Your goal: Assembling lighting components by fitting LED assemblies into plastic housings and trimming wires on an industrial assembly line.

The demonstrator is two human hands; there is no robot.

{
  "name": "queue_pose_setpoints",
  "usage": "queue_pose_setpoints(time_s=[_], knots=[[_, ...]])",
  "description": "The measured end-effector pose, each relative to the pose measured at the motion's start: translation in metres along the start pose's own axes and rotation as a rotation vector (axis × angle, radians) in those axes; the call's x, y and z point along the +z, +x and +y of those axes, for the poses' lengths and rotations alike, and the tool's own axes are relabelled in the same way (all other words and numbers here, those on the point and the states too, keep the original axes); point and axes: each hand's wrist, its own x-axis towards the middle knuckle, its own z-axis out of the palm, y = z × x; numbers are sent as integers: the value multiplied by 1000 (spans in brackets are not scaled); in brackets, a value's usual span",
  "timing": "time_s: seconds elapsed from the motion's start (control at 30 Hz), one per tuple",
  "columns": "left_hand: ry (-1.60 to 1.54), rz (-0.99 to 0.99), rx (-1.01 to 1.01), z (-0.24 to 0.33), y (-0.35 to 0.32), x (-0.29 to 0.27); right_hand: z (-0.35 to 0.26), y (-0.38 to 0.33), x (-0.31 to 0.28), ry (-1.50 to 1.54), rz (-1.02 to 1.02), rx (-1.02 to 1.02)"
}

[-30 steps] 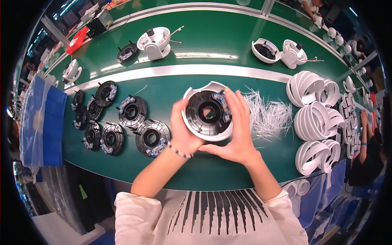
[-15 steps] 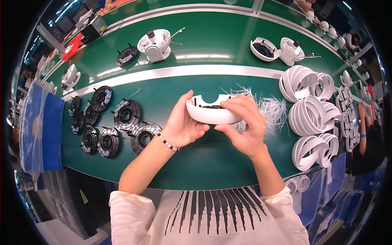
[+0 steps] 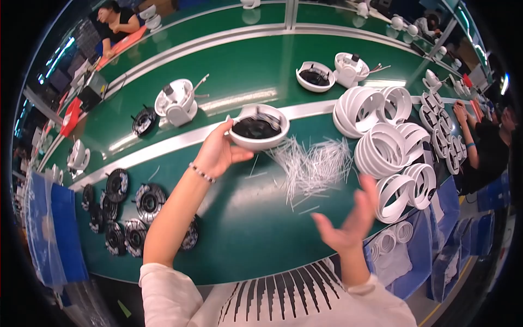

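Observation:
My left hand (image 3: pixel 213 155) grips a round white plastic housing (image 3: pixel 256 144) by its left side, lifted over the far part of the table. Inside it sits a black disc part (image 3: pixel 257 126), its open face turned up toward me. My right hand (image 3: pixel 351 223) is empty, thumb and fingers apart and slightly blurred, over the table's right side near the stacked white plastic rings (image 3: pixel 389 200). Between the hands lies a loose pile of thin white strips (image 3: pixel 315 166).
Several black disc parts (image 3: pixel 150 201) lie on the left of the green table (image 3: pixel 245 234). Beyond the metal rail stand white housings on stands (image 3: pixel 181 111) and another filled white housing (image 3: pixel 316 84). Blue bins (image 3: pixel 406 259) are at right. Co-workers (image 3: pixel 117 24) sit at far left and right.
My left hand has carried the housing forward and tipped its open face into view. My right hand has let go of it and moved right and nearer to me. The view has turned.

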Motion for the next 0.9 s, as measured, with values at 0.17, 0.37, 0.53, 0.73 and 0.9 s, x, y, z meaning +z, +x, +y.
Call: queue_pose_setpoints(time_s=[0.17, 0.37, 0.53, 0.73, 0.9], knots=[[-266, -27, 59, 22, 73, 5, 18, -36, -73, -316, 343, 427], [-480, -514, -173, 15, 30, 60, 15, 10, -30, 73, 260, 208], [-562, -588, -262, -15, 6, 63, 27, 85, 29, 580, 5, 128], [-552, -469, -411, -20, -22, 50, 13, 103, 54, 888, -175, 53], [-546, -341, -401, -17, -37, 43, -7, 108, 56, 864, -134, 49]])
